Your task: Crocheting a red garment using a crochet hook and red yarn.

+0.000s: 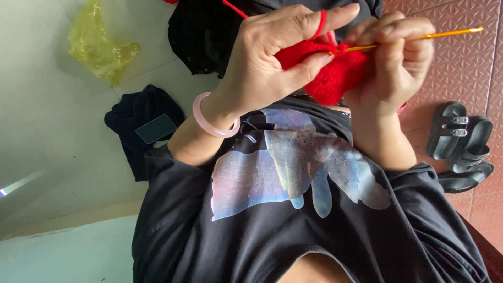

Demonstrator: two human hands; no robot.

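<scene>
Item, nearest: black shirt [293, 225] with a pale iridescent print, filling the view from 4 to 8 o'clock. Item: pink bangle [209, 123] on the left wrist, towards 9 o'clock of centre. Item: left hand [272, 57], at 12 o'clock, pinching the red crochet piece [335, 78] between thumb and middle fingers, with the red yarn [320, 23] looped over the raised forefinger. Item: right hand [393, 63], at 1 o'clock, closed around a yellow crochet hook [445, 34], whose tip is buried in the top edge of the work and whose tail points to 2 o'clock. The work sits between both hands, held above the lap. Item, farther, on the pale floor [42, 131]: dark cloth [133, 112] with a phone [156, 129] lying on it at 9 o'clock, a crumpled yellow plastic bag [99, 44] at 10 o'clock, and a black garment [201, 39] at 11 o'clock. Item: dark sandals [461, 147] on red tiles at 3 o'clock. Risk noted, by judgement: should the forefinger slacken, the yarn may slide off and lose tension, giving uneven loops, and a hook drawn back carelessly could drop the live loop and let stitches unravel.
</scene>
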